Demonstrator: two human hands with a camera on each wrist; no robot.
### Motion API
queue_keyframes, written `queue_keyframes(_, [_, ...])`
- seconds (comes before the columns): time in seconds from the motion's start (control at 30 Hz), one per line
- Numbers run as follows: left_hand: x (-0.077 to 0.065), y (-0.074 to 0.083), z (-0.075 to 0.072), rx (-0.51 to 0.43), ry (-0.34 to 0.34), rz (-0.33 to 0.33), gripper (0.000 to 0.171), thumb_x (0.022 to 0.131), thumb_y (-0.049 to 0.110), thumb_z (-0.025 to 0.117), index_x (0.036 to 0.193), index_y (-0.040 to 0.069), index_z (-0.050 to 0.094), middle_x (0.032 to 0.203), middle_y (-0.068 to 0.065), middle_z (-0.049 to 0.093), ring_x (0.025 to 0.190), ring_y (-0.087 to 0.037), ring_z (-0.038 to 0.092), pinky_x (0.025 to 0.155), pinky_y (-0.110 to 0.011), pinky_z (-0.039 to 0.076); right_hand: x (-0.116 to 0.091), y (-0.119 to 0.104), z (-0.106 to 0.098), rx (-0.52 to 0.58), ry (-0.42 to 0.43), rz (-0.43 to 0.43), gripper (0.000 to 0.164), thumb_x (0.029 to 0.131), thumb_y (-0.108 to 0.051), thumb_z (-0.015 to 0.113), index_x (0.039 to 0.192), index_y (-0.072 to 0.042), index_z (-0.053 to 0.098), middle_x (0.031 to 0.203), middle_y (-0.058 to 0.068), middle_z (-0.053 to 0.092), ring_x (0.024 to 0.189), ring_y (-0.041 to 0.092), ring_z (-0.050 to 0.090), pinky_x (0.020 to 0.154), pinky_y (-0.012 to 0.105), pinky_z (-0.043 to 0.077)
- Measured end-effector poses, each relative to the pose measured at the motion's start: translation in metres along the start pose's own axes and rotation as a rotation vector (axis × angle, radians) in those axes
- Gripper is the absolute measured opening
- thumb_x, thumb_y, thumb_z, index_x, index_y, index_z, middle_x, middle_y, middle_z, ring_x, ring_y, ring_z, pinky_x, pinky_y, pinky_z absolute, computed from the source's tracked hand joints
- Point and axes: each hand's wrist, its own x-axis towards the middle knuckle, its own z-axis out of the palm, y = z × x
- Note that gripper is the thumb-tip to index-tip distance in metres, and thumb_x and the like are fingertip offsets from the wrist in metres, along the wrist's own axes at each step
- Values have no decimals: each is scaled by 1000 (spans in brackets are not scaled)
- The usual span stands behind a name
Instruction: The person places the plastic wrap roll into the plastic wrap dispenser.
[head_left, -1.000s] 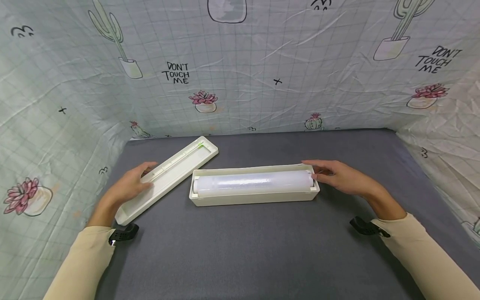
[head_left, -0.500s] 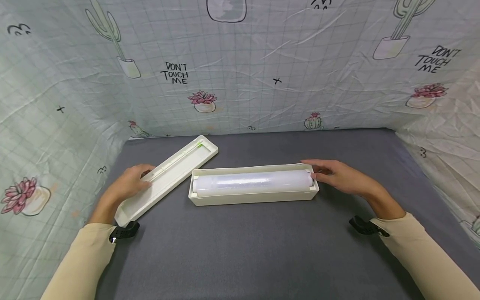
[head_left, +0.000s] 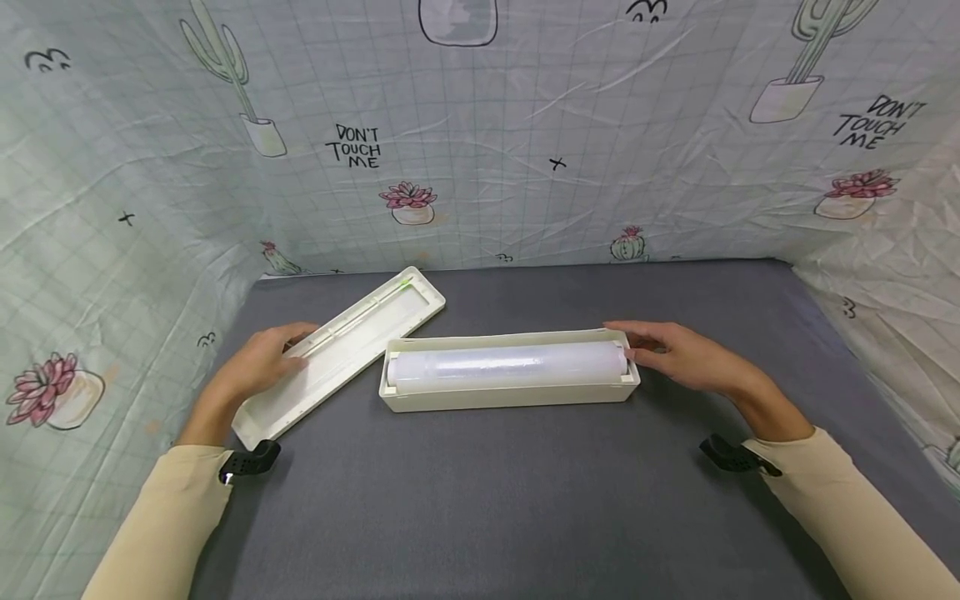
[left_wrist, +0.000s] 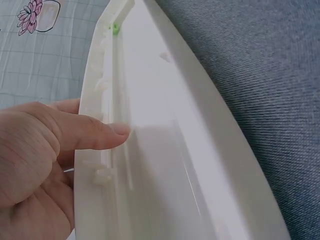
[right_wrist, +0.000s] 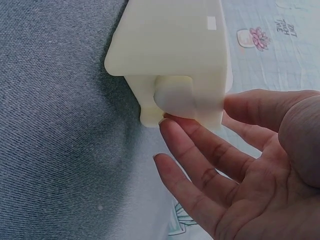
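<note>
My left hand [head_left: 262, 364] grips the long edge of a white, tray-like dispenser lid [head_left: 367, 337], hollow side up, with the thumb lying over its inner rail. A small green piece [left_wrist: 115, 28] sits on that rail near the far end. In the middle of the table is the open white box [head_left: 510, 396], with a roll of cling film [head_left: 510, 365] lying inside it. My right hand [head_left: 686, 354] holds the box's right end between thumb and fingers. In the right wrist view, several fingertips reach the end wall, beside a rounded recess.
The table [head_left: 480, 500] has a dark grey cloth top. A printed fabric curtain [head_left: 480, 125] with cactus drawings hangs behind it and at both sides. Black bands [head_left: 251, 461] circle both wrists over beige sleeves.
The lid's far end has shifted slightly up and to the right, with my left hand still on it. My right hand, the box and the roll stay in place.
</note>
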Motion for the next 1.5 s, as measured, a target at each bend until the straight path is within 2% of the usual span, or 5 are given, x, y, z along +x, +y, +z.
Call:
queue_keyframes(0.4, [3, 6, -8, -85, 34, -25, 46, 92, 4, 73, 137, 9, 64, 121, -23, 70, 93, -33, 71, 72, -33, 54, 1, 1, 0, -23, 10, -28, 50, 106, -14, 55, 155, -13, 43, 137, 18, 61, 124, 35, 59, 97, 55, 48])
queue_keyframes(0.57, [6, 6, -9, -96, 80, -47, 42, 92, 3, 73, 132, 11, 68, 121, -20, 71, 91, -29, 72, 70, -29, 54, 3, 1, -1, -21, 7, -29, 51, 106, -14, 54, 155, -14, 43, 139, 17, 60, 125, 34, 58, 97, 54, 48])
queue_keyframes(0.87, [13, 18, -13, -86, 135, -16, 37, 91, 2, 73, 127, 13, 71, 121, -16, 72, 87, -28, 72, 65, -27, 54, 5, 0, -4, -19, 4, -9, 51, 106, -18, 56, 154, -11, 44, 140, 18, 59, 126, 36, 57, 98, 54, 48])
queue_keyframes(1.07, [24, 30, -19, -72, 179, -23, 36, 91, 2, 72, 124, 16, 73, 120, -12, 72, 90, -30, 70, 67, -30, 53, 6, -5, -10, -104, 79, 47, 46, 104, -22, 60, 148, -12, 53, 127, 12, 67, 119, 32, 62, 94, 50, 50])
queue_keyframes(1.5, [48, 54, -29, -45, 235, 41, 33, 91, 2, 74, 119, 18, 76, 115, -7, 75, 94, -29, 71, 72, -31, 53, 11, -22, -21, -100, 253, 122, 47, 104, -37, 58, 147, -21, 55, 120, 7, 69, 113, 27, 62, 86, 43, 50])
